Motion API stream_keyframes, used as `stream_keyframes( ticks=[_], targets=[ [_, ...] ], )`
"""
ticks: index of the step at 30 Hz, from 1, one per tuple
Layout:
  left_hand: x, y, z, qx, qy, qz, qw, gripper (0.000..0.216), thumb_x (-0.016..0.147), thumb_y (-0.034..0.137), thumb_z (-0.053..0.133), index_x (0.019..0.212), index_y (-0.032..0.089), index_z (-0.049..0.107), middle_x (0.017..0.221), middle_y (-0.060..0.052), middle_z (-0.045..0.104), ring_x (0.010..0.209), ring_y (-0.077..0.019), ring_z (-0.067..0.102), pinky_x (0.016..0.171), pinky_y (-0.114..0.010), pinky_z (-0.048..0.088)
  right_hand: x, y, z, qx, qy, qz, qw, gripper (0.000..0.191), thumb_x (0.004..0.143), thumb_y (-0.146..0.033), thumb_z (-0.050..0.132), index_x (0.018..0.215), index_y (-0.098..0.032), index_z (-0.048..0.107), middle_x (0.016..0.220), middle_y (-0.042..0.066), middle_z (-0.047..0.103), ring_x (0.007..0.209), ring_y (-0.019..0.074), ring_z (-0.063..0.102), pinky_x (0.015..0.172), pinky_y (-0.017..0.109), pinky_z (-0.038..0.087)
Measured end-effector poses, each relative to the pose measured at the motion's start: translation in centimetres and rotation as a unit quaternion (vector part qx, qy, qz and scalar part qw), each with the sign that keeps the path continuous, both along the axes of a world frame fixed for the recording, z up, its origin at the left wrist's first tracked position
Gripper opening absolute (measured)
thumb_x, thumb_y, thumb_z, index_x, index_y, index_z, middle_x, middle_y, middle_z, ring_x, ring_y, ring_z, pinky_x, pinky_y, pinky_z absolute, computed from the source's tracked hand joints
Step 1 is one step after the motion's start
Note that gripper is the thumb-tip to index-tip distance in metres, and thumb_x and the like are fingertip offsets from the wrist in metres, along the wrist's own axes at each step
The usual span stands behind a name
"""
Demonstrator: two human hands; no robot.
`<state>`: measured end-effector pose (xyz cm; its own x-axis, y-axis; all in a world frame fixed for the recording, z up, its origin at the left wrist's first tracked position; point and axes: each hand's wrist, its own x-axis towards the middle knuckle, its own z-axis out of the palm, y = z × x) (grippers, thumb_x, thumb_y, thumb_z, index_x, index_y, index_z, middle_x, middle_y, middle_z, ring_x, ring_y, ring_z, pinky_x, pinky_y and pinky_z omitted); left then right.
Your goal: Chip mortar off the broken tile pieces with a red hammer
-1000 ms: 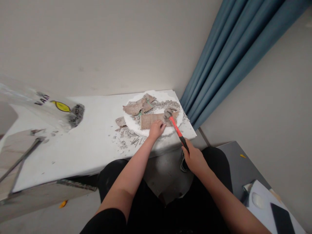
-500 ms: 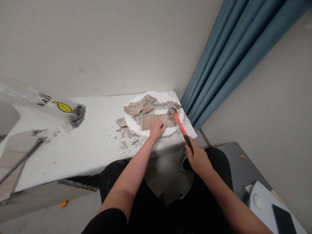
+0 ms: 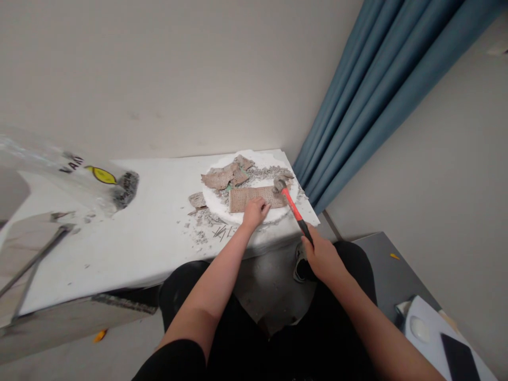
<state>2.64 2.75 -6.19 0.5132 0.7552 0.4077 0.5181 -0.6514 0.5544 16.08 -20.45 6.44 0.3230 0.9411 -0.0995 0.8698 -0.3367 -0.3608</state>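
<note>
A brown strip [image 3: 242,199] dotted with rows of small holes lies on a round white slab [image 3: 216,203]. My left hand [image 3: 255,211] rests on its near edge with the fingers curled, holding it down; whether anything small is pinched there is hidden. My right hand [image 3: 322,255] is closed around the black end of a hammer [image 3: 291,203] with a red and black handle. The hammer's head is at the right end of the strip. Behind the strip lie torn brown pieces [image 3: 222,176] and grey crumbled rubble [image 3: 264,172].
Thin dark rods [image 3: 222,232] and grey crumbs lie on the white table [image 3: 159,211]. At left is a clear plastic bag [image 3: 91,182] with dark granules, beside a dark metal bar [image 3: 39,256]. A blue curtain [image 3: 377,100] hangs at right, above a low grey surface [image 3: 367,246].
The hammer head has shifted very slightly, staying low over the strip's right end. My left hand keeps its place on the strip.
</note>
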Motion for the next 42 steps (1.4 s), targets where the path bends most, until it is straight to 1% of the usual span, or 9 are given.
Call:
stream_keyframes(
  ticks=[4,7,10,15,19,25,33,38,42],
  targets=[
    [-0.1,0.0,0.2,-0.02,-0.021,0.001,1.0,0.022,0.09,0.025,0.063,0.069,0.019,0.06,0.073,-0.004,0.059,0.077,-0.019,0.056,0.075,-0.032,0.044,0.5,-0.4,0.8,0.026,0.007,-0.001,1.0,0.052,0.104,-0.031,0.038,0.153,-0.014,0.043,0.117,0.018,0.073,0.095,0.0334,0.073,0.081,0.04,0.053],
    [-0.3,0.0,0.4,-0.041,-0.056,0.009,0.998,0.008,0.086,0.018,0.062,0.083,0.018,0.069,0.08,-0.004,0.062,0.079,-0.0182,0.057,0.076,-0.031,0.046,0.7,-0.6,0.6,0.018,0.026,0.005,0.999,0.051,0.104,-0.029,0.038,0.152,-0.014,0.045,0.116,0.018,0.073,0.099,0.0333,0.072,0.085,0.041,0.053],
    [-0.5,0.1,0.6,-0.051,-0.087,0.023,0.995,0.019,0.084,0.012,0.057,0.094,0.017,0.073,0.085,-0.004,0.062,0.078,-0.0169,0.057,0.076,-0.03,0.047,0.7,-0.8,0.1,0.005,0.044,0.009,0.999,0.051,0.103,-0.027,0.038,0.151,-0.012,0.045,0.115,0.018,0.073,0.102,0.0338,0.072,0.088,0.043,0.053],
    [-0.5,0.4,0.5,-0.059,-0.079,-0.008,0.995,0.009,0.088,0.023,0.062,0.084,0.017,0.069,0.084,-0.004,0.06,0.079,-0.0173,0.057,0.076,-0.031,0.047,0.5,-0.6,0.2,0.013,0.055,0.005,0.998,0.051,0.103,-0.028,0.038,0.15,-0.01,0.047,0.118,0.02,0.072,0.106,0.0346,0.07,0.092,0.045,0.052],
    [-0.4,0.4,0.2,-0.045,-0.061,-0.008,0.997,0.011,0.088,0.021,0.062,0.077,0.018,0.062,0.081,-0.004,0.059,0.081,-0.0186,0.057,0.077,-0.031,0.046,0.4,-0.2,0.3,0.04,0.064,0.011,0.997,0.052,0.103,-0.03,0.039,0.151,-0.012,0.045,0.123,0.019,0.071,0.108,0.0348,0.069,0.093,0.046,0.052],
    [-0.5,0.3,-0.2,-0.018,-0.051,-0.015,0.998,0.009,0.088,0.022,0.063,0.081,0.019,0.06,0.085,-0.004,0.06,0.083,-0.0191,0.056,0.077,-0.031,0.045,0.2,0.4,-0.4,0.031,0.075,0.024,0.996,0.051,0.103,-0.027,0.04,0.15,-0.01,0.046,0.123,0.019,0.071,0.109,0.0343,0.069,0.094,0.044,0.052],
    [-0.3,0.3,-0.3,-0.018,-0.031,-0.016,0.999,0.017,0.092,0.025,0.062,0.077,0.019,0.058,0.083,-0.006,0.06,0.085,-0.0211,0.057,0.079,-0.033,0.045,-0.2,0.3,-0.4,0.012,0.042,0.025,0.999,0.049,0.103,-0.025,0.044,0.15,-0.012,0.047,0.118,0.019,0.073,0.1,0.0322,0.072,0.088,0.04,0.053],
    [-0.4,0.2,-0.1,-0.016,-0.016,-0.011,1.0,0.016,0.092,0.024,0.061,0.077,0.019,0.058,0.085,-0.006,0.06,0.087,-0.0217,0.056,0.08,-0.034,0.045,-0.5,0.4,-0.2,0.042,0.032,0.025,0.998,0.05,0.104,-0.028,0.041,0.152,-0.014,0.044,0.117,0.017,0.073,0.099,0.0322,0.072,0.086,0.04,0.054],
    [-0.4,0.3,-0.3,-0.011,-0.013,-0.01,1.0,0.016,0.092,0.024,0.062,0.077,0.019,0.058,0.084,-0.006,0.059,0.087,-0.0221,0.056,0.079,-0.034,0.044,-0.9,0.4,-0.2,0.001,0.022,0.019,1.0,0.05,0.103,-0.026,0.042,0.15,-0.012,0.047,0.111,0.018,0.075,0.093,0.0329,0.073,0.083,0.041,0.054]
  ],
)
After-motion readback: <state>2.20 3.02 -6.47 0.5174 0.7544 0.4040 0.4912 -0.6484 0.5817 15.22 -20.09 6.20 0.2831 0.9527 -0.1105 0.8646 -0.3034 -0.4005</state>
